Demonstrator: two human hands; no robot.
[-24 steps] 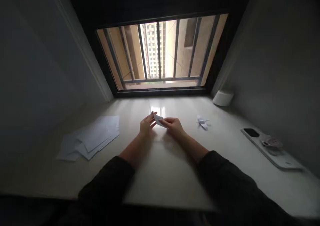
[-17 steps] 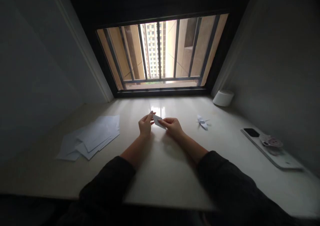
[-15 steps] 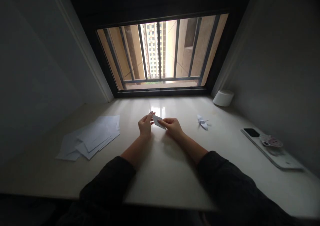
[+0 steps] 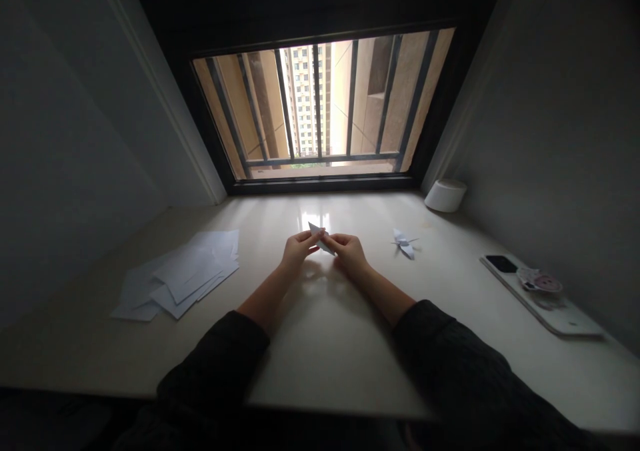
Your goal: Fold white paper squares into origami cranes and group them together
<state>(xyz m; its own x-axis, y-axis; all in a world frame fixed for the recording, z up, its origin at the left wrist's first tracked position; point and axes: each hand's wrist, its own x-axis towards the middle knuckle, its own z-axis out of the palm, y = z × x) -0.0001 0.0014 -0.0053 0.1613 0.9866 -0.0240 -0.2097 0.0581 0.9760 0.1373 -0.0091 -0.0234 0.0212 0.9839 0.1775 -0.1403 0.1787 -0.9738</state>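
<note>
Between my two hands, above the pale sill, is a small folded piece of white paper (image 4: 315,228) with a pointed upper end. My left hand (image 4: 297,248) pinches it from the left, thumb across its face. From the other side, my right hand (image 4: 349,251) grips its lower right part with thumb and fingers. The fingertips nearly meet on the paper and hide much of it. To the right of my hands a folded paper crane (image 4: 404,243) rests on the sill.
A loose pile of white paper sheets (image 4: 185,271) lies at the left. On the right is a phone (image 4: 540,298) with a round cartoon grip on its back. A white cylindrical object (image 4: 445,196) sits in the far right corner, beside the barred window (image 4: 320,104).
My left hand has shifted right, and its thumb now presses on the paper. The folded paper has turned, with a point now sticking up to the left.
</note>
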